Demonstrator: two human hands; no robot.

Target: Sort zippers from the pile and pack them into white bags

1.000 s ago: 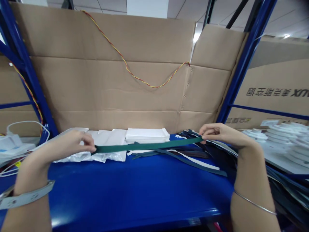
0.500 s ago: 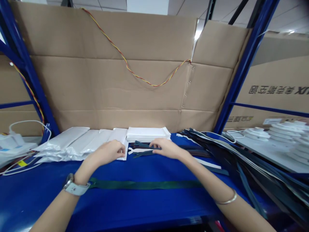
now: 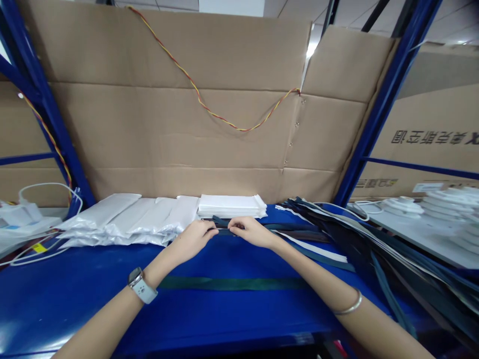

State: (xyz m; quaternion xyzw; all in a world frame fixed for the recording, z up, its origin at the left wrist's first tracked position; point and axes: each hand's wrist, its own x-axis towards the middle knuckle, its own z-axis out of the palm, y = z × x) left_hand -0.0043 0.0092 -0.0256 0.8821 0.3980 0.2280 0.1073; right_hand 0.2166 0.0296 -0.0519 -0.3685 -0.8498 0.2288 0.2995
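Note:
My left hand (image 3: 196,238) is closed in a pinch at the left ends of several zippers. Facing it, my right hand (image 3: 252,232) pinches the same bunch, a small gap between the fingertips. A dark zipper end (image 3: 224,232) with a thin pale line shows in that gap; the fingers cover most of it. To the right of my right hand run a white zipper (image 3: 318,247) and darker ones beside it. A long green zipper (image 3: 232,284) lies straight across the blue tabletop (image 3: 209,319), nearer to me, partly behind my forearms.
White padded packets (image 3: 123,219) are piled at the back left, beside a stack of flat white packs (image 3: 232,205). A thick bundle of dark and white zippers (image 3: 359,239) spreads along the right. Behind stands a cardboard wall (image 3: 168,124) between blue posts (image 3: 377,114).
My left hand has moved right, from the packets to the zipper ends, and its fingers have closed. My right hand has shifted slightly left into a pinch, and the hands are nearer each other.

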